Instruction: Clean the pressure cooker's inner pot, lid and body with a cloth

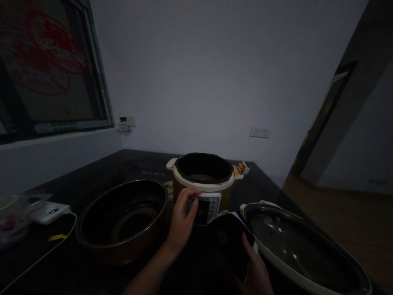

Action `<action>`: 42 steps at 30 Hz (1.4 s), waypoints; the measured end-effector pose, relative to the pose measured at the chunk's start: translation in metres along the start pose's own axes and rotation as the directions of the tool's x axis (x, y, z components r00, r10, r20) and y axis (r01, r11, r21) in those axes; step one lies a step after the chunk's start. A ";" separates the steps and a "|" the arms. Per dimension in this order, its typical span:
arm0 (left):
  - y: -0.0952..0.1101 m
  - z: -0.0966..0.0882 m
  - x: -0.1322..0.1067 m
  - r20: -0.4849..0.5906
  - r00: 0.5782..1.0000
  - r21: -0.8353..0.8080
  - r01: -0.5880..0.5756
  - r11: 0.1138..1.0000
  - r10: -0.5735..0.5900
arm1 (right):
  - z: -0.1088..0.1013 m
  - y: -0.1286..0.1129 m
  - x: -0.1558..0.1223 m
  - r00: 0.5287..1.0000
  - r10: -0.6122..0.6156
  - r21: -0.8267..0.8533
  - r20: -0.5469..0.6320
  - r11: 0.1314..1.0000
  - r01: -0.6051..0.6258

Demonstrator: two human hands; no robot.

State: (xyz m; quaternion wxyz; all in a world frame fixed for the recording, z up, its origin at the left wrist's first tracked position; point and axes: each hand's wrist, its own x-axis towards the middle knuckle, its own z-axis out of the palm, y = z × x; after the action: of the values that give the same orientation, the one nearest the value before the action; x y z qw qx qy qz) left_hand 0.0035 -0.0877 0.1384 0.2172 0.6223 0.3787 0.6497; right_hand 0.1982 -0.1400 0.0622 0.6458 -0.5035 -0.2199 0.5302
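Observation:
An electric pressure cooker (227,198) with a pale rim stands in the middle, its lid off and its dark inside showing. My left hand (181,223) is at the cooker's front, beside the control panel (211,209). Its fingers are bent, with a gap between thumb and forefinger, and nothing shows between them. Low on the right, my right hand (256,270) grips a flat black packet (229,239) with white edges; I cannot make out what kind it is. A whitish crumpled edge shows at the packet's top, just below the panel.
Left of the cooker sits a dark inner pot (135,241). The cooker's lid (294,241) lies at the right, pale-rimmed. On the far left are a white device (50,212) with a cable and a plastic-wrapped item (14,223). Wall sockets (259,132) are behind the black table (147,159).

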 end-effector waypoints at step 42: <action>-0.043 -0.043 0.045 0.051 0.973 0.434 -0.224 0.873 0.224 | 0.116 -0.025 0.057 0.647 -0.739 -0.291 0.188 0.587 0.756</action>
State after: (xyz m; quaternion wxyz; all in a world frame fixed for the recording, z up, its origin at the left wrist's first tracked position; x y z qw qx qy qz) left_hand -0.0519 -0.0367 0.1377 -0.0044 0.6945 0.4401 0.5691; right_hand 0.1346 -0.0377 0.1164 0.7047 -0.4564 -0.5145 0.1743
